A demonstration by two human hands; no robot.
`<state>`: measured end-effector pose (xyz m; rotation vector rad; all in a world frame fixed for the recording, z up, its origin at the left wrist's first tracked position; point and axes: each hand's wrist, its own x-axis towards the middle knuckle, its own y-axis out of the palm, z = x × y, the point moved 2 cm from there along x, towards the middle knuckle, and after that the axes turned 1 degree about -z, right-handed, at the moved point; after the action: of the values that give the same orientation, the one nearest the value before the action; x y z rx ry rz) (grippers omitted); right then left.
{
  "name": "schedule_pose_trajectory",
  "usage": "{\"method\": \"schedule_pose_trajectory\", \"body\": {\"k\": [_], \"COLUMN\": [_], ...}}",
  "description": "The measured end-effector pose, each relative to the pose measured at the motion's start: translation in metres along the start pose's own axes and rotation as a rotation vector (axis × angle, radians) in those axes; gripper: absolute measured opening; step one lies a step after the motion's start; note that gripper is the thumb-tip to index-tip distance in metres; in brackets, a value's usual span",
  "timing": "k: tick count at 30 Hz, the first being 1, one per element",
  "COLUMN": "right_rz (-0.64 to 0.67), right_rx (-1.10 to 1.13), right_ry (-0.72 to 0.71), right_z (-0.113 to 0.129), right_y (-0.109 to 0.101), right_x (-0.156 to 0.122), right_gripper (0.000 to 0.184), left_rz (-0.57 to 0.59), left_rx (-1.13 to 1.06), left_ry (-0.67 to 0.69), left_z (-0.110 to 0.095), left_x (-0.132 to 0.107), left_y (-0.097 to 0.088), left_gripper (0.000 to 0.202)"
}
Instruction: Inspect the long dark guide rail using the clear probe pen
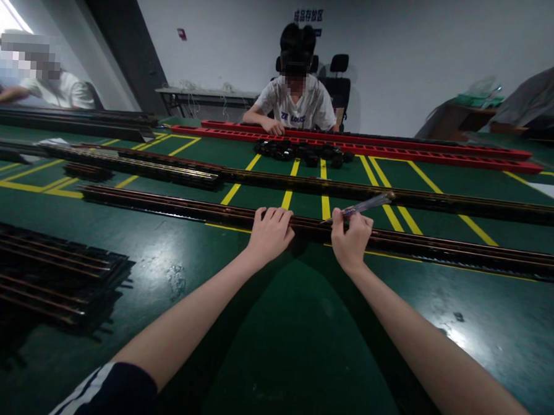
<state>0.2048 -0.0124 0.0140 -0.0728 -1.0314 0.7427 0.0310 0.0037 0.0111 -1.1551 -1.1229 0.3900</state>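
Note:
In front of me a long black rail with copper-coloured strips [202, 209] lies across the table. My left hand [270, 235] is closed over its middle, fingers curled over the far edge. My right hand [352, 239] grips a slim screwdriver [367, 203] with a clear handle. The handle points up to the right, and the thin tip angles down-left to the rail between my hands. What the tip touches is too small to make out.
Another long black rail [278, 180] runs behind mine. More strips [36, 275] lie at the near left. Red slotted rails [377, 149] and a pile of black parts [303, 152] sit before a person [296, 103] opposite. Yellow lines mark the green table [297, 357].

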Motion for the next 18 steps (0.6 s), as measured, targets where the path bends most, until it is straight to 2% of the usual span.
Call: {"method": "schedule_pose_trajectory", "body": {"k": [18], "right_rz": [0.05], "right_rx": [0.009], "right_ry": [-0.006], "right_z": [0.0025], "right_y": [0.0007], "right_x": [-0.0004], "right_gripper": [0.033], "left_rz": [0.01], "left_rx": [-0.013], "left_ry": [0.003], "left_z": [0.0019], "left_x": [-0.0001], "left_y": [0.0006], "left_gripper": [0.032]}}
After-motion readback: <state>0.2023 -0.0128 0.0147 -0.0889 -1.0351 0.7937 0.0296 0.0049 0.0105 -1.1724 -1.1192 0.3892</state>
